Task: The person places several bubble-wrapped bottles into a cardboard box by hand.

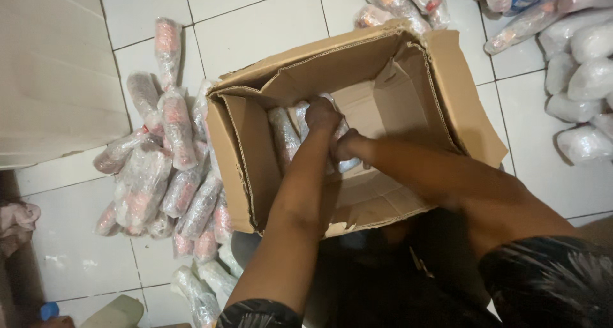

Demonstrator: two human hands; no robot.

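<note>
1. Inside the open brown cardboard box (383, 104), clear plastic-wrapped cylindrical packets (284, 136) stand against its left wall; about three show.
2. The left hand (321, 115) presses on them, fingers curled.
3. The right hand (347, 146) touches them; its fingers' spread cannot be told.

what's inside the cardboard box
Inside the cardboard box, plastic-wrapped packets stand against its left wall, with the left hand and right hand on them. The hands cover further packets.
</note>
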